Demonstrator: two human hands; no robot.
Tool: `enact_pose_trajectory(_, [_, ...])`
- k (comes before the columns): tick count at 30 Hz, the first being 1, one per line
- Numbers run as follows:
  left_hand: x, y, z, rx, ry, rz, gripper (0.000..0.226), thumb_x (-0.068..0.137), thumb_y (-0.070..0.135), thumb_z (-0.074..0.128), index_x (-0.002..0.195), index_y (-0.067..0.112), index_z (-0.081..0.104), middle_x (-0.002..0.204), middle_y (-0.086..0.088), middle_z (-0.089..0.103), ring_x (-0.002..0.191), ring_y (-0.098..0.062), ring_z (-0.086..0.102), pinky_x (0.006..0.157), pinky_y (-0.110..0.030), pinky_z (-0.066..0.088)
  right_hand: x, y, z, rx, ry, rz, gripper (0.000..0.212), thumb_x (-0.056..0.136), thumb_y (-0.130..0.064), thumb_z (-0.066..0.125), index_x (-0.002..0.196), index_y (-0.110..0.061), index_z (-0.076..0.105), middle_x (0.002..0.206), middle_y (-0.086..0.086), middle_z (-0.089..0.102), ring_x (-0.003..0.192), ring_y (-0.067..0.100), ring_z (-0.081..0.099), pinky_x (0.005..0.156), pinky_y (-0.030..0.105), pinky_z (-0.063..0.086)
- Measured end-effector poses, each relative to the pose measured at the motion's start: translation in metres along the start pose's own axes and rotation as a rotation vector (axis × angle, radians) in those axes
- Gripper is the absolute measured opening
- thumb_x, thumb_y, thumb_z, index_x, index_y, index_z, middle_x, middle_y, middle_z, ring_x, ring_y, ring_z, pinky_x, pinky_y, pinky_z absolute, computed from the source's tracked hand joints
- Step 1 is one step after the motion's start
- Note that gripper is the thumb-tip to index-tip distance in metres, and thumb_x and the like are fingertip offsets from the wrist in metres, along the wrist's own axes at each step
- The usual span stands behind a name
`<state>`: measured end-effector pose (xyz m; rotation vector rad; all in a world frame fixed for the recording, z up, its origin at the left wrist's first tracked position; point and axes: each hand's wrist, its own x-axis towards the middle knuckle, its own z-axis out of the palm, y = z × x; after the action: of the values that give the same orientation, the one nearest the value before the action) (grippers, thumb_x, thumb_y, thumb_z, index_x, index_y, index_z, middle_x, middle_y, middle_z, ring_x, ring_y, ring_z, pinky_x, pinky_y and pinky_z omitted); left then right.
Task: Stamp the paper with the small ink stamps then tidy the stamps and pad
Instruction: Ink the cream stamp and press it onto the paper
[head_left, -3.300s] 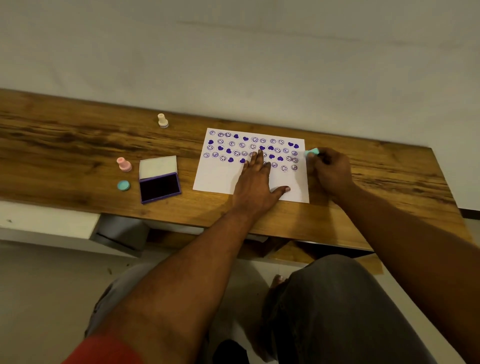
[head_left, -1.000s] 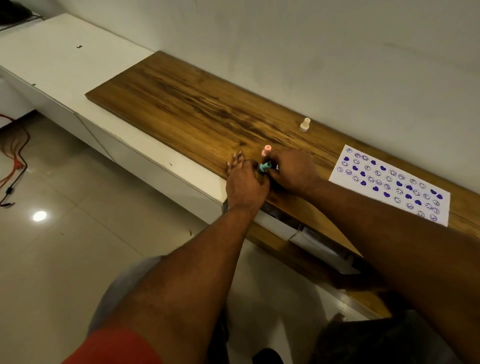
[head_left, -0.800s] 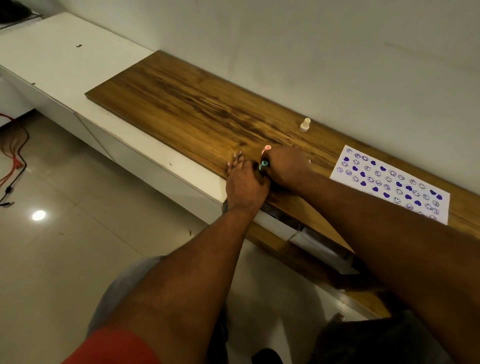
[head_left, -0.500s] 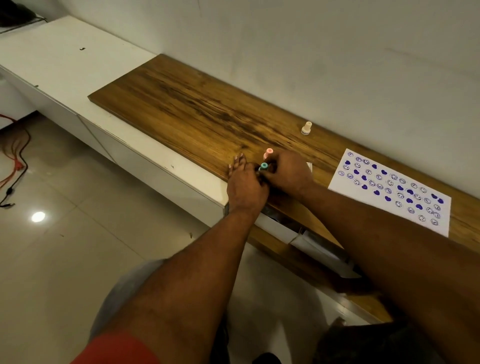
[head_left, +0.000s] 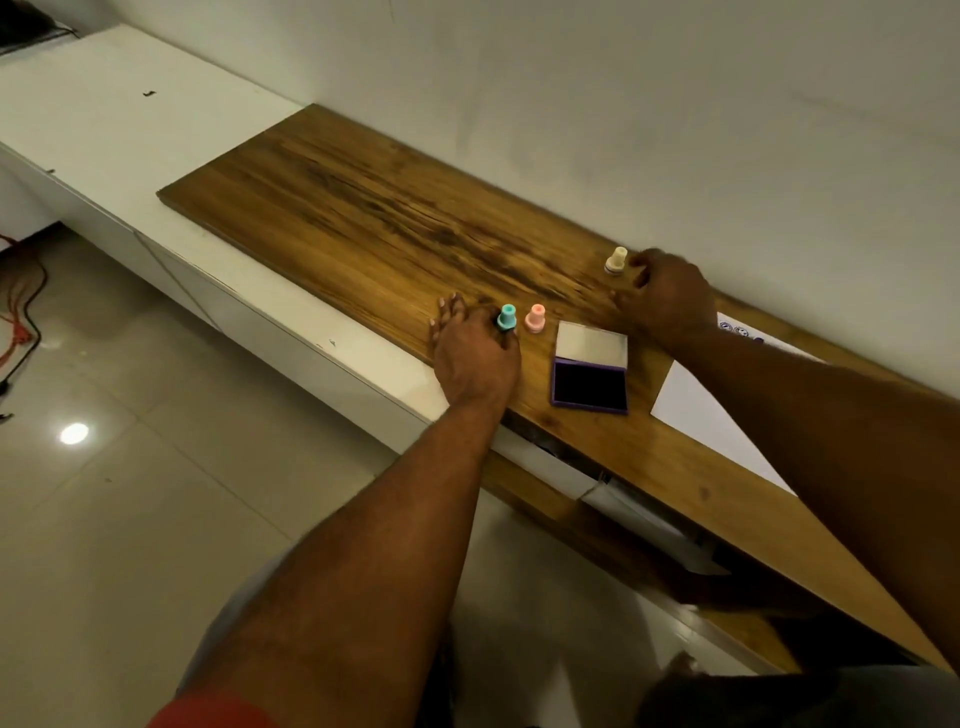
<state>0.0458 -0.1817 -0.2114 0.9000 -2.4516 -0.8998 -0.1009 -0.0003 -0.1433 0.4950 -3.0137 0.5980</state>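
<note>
Head view: left hand flat beside the teal stamp, right hand part-curled, empty, reaching the cream stamp beyond the pad, likely to gather it

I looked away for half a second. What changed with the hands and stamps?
The right hand let go of the teal stamp and reached back toward the cream stamp, uncovering the open pad. The left hand, pink stamp and paper stayed put.
</note>
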Motion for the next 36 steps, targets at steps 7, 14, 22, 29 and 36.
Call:
enact_pose_trajectory(7, [0.003,0.006,0.01,-0.132,0.02,-0.04,0.07,0.092,0.045,0.076,0.151,0.017,0.053,0.166,-0.008,0.041,0.156,-0.025,0.031,0.13,-0.042,0.018,0.051,-0.004,0.013,-0.136,-0.142,-0.018,0.058,0.099,-0.032,0.061,0.15,-0.011,0.041,0.137,0.024,0.056,0.121,0.043,0.058,0.096,0.045,0.048])
enact_pose_trajectory(14, [0.001,-0.009,0.006,-0.197,0.003,-0.038,0.077,0.089,0.041,0.08,0.155,0.015,0.048,0.164,-0.009,0.043,0.154,-0.026,0.034,0.126,-0.049,0.031,0.038,-0.028,0.033,-0.18,-0.159,-0.048,0.031,0.096,-0.033,0.07,0.119,-0.013,0.07,0.116,0.014,0.071,0.104,0.033,0.066,0.085,0.038,0.053])
enact_pose_trajectory(22, [-0.024,0.003,-0.01,-0.144,-0.031,0.262,0.063,0.098,0.039,0.071,0.151,0.01,0.054,0.16,-0.01,0.049,0.153,-0.024,0.038,0.129,-0.035,0.019,-0.029,-0.041,0.016,0.164,-0.116,-0.165,0.032,0.094,-0.038,0.072,0.114,-0.014,0.075,0.102,0.006,0.075,0.085,0.017,0.061,0.071,0.025,0.038])
enact_pose_trajectory(29, [-0.051,0.008,-0.028,-0.106,-0.081,0.318,0.046,0.099,0.042,0.069,0.14,0.02,0.067,0.141,-0.004,0.068,0.138,-0.022,0.057,0.121,-0.04,0.039,-0.083,-0.052,0.009,0.192,-0.102,-0.205,0.03,0.094,-0.041,0.07,0.113,-0.019,0.075,0.097,0.0,0.074,0.082,0.016,0.062,0.058,0.023,0.034])
enact_pose_trajectory(36, [-0.052,0.011,-0.044,-0.074,-0.118,0.3,0.047,0.098,0.042,0.071,0.14,0.021,0.067,0.144,-0.004,0.066,0.141,-0.022,0.054,0.122,-0.044,0.039,-0.096,-0.056,0.009,0.218,-0.141,-0.182,0.028,0.096,-0.036,0.07,0.116,-0.017,0.072,0.103,0.001,0.074,0.084,0.01,0.059,0.065,0.019,0.04])
